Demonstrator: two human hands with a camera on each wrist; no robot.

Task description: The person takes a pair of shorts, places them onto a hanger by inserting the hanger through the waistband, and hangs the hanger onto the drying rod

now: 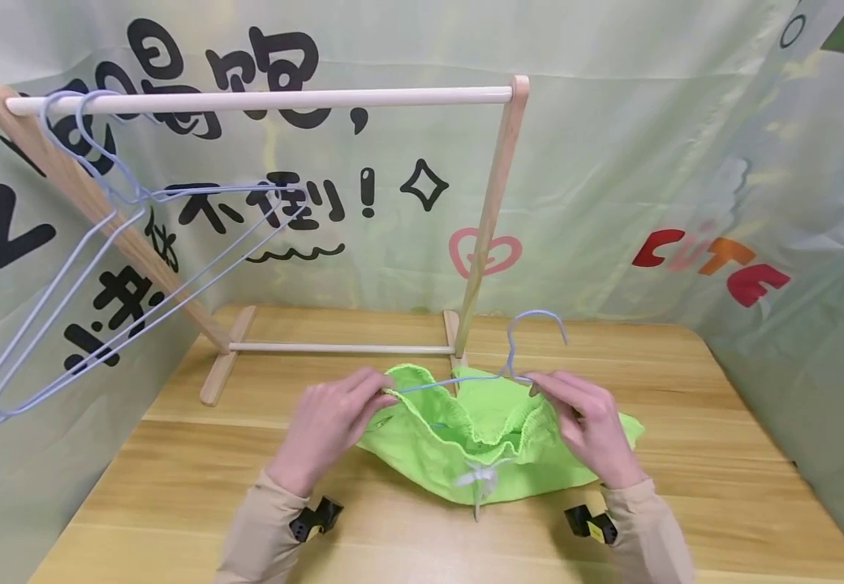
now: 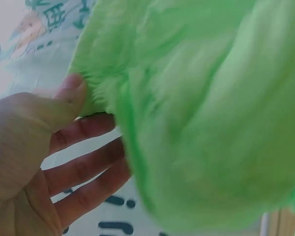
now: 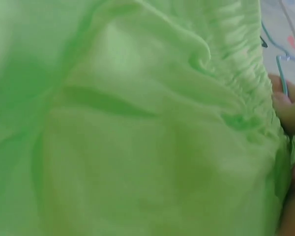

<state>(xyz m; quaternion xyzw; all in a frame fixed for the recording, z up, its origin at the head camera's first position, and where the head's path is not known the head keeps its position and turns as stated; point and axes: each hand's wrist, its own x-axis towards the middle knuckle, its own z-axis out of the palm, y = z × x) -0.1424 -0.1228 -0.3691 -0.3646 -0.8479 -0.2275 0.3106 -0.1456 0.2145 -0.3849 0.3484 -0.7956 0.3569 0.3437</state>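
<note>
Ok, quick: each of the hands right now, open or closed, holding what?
Left hand: closed, pinching the green garment.
Right hand: closed, holding the blue hanger; whether garment too, unclear.

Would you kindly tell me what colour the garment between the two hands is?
The garment is bright lime green, best seen in the head view.

Green cloth (image 1: 437,461): head-high overview, two wrist close-ups
</note>
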